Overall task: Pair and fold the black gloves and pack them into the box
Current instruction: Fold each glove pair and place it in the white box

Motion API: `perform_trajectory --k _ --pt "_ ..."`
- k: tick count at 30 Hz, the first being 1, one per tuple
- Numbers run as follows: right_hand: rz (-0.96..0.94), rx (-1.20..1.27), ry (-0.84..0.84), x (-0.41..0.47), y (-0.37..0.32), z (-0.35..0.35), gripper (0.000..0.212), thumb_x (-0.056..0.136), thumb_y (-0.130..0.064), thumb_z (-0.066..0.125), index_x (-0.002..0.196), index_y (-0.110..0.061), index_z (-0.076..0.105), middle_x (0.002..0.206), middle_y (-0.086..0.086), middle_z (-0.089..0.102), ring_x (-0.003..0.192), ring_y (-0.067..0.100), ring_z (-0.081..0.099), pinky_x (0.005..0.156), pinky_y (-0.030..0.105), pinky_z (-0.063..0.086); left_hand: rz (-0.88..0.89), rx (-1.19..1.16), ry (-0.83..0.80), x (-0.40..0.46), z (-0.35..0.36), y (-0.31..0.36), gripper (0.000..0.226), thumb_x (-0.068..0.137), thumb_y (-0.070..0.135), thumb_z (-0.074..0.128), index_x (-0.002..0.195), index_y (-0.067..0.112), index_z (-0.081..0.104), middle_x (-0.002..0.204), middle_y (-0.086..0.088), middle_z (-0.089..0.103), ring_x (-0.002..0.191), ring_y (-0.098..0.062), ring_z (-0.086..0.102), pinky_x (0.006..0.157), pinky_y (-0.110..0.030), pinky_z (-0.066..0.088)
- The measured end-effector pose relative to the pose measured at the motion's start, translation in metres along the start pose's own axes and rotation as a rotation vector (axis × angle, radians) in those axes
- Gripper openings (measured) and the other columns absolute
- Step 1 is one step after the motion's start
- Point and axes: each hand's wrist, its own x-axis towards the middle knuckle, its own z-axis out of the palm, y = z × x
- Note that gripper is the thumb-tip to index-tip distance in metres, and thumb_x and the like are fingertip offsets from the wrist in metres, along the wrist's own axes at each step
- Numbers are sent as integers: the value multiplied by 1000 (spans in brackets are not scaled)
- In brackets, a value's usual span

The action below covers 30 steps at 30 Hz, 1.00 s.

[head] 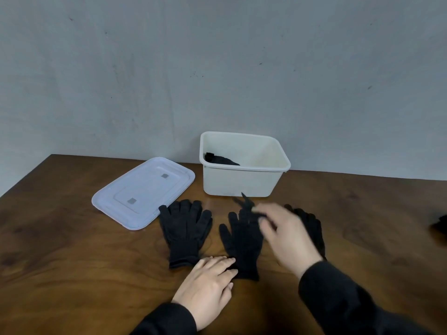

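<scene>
No writing or brand shows anywhere; the pale lid (143, 193), lying flat on the table (60, 238) to the left of the box (243, 181), carries only two small grey squares.

The white box stands open at the far side against the grey wall (217, 56), and something black (219, 159) lies in its left end, mostly hidden by the near wall, so I cannot tell how it is folded.

My left hand (209, 284) rests flat, fingers together, pressing the cuff of the middle glove (242, 240). My right hand (286, 234) is blurred above that glove's fingers; it seems to pinch a fingertip of it, lifted toward the box, but I cannot tell for certain whether it is closed on it.

The left glove (185, 230) lies flat, fingers pointing far, its thumb just beside the lid's near corner. A third glove (312, 226) is largely hidden behind my right hand. A dark shape (441, 226) is cut off at the right edge.

Bare wood lies open at the near left and between the box and the right edge; the table's far edge meets the wall.
</scene>
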Motion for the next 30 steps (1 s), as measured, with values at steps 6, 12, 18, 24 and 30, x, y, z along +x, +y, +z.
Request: perform_trajectory --k 6,12,18,24,30 --pt "-130 -122 -280 -73 54 79 42 102 -19 54 144 -23 50 155 -19 30 145 -12 6 119 24 25 -2 16 -9 0 1 2 24 91 32 54 110 32 70 129 9 61 122 -8 50 108 -25 25" --pt "-189 -84 -314 -66 63 75 39 104 -19 48 143 -24 52 156 -19 31 145 -12 7 120 18 17 -16 21 25 -1 3 0 25 92 31 53 108 33 71 122 10 60 118 -8 50 105 -23 32" --pt "-278 -70 -288 -58 70 75 38 103 -15 50 139 -25 56 155 -17 35 148 -3 15 120 24 22 -25 36 21 -1 5 1 28 93 34 50 114 35 70 118 11 61 118 -8 51 107 -25 29" --pt "-264 -169 -385 -61 67 74 45 104 -46 38 145 -30 48 159 -23 20 148 -6 0 123 31 -2 -29 18 31 -1 4 0 24 94 40 51 105 34 71 117 10 58 115 -8 51 102 -25 33" --pt "-134 -221 -115 -68 73 76 55 102 -58 24 134 -32 60 147 -23 43 140 -13 17 119 33 16 -98 -85 178 -1 -4 3 19 94 33 53 111 28 62 116 14 51 108 -4 48 98 -22 34"
